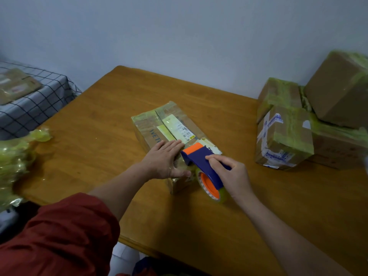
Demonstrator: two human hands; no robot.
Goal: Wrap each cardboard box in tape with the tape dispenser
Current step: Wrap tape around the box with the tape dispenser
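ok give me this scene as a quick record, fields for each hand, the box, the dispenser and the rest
left hand: flat, fingers straight, pressing on the cardboard box's near end
right hand: grips the tape dispenser
tape dispenser: blue and orange, front on the box top
cardboard box: lying flat on the wooden table, labels on top
other boxes: taped pile at the table's right
left edge: crumpled yellowish tape
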